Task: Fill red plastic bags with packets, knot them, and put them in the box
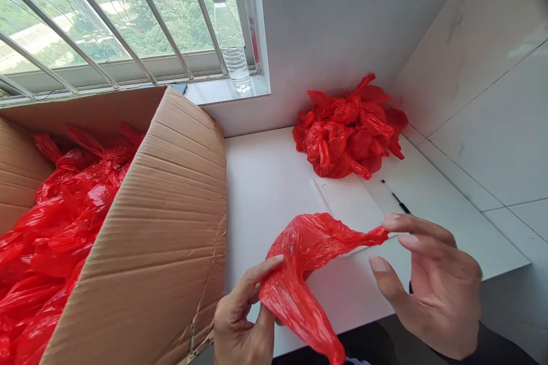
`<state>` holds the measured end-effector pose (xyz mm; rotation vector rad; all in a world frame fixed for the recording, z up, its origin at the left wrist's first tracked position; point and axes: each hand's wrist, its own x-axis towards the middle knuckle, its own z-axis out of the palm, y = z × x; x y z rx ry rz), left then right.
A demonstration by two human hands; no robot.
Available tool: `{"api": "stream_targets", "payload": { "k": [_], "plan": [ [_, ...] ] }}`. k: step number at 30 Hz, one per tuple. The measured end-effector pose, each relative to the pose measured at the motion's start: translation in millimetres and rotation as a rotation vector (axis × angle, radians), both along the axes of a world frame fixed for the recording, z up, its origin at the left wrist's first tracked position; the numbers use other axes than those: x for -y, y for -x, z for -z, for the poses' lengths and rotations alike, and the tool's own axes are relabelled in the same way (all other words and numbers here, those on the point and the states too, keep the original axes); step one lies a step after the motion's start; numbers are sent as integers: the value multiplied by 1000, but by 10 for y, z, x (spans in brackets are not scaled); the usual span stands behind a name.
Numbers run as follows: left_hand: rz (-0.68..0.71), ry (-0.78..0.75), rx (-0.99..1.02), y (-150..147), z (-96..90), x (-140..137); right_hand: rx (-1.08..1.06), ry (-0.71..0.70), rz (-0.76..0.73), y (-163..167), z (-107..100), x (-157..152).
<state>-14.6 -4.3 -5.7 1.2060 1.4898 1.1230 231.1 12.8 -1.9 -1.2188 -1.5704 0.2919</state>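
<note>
A red plastic bag (299, 245), crumpled and spread into two long ends, hangs above the near part of the white table. My left hand (248, 313) pinches its left side between thumb and fingers. Beside the bag's right end is my right hand (432, 274), its thumb well apart from the fingers. The tip of that end reaches my right fingertips, but nothing is gripped between thumb and fingers. The bag's lower end droops toward the table's front edge.
On the left stands a cardboard box (171, 199) full of red bags (64, 228). A pile of red bags (346, 131) lies at the back, near a white sheet (351, 197) and a black pen (400, 202). One water bottle (233, 45) stands on the windowsill.
</note>
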Motion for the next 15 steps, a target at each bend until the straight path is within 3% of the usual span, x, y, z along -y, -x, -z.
{"api": "stream_targets", "payload": {
  "k": [3,7,10,15],
  "plan": [
    [88,-56,-17,52,18,6,409,-18,-208,94,-90,-124],
    [-36,-24,5,-67,-57,53,771,148,-301,182,-34,-371],
    [-117,13,20,-213,-173,55,829,264,-377,198,31,-452],
    [-229,76,52,-263,-234,-17,711,486,-539,172,66,-391]
  ]
}}
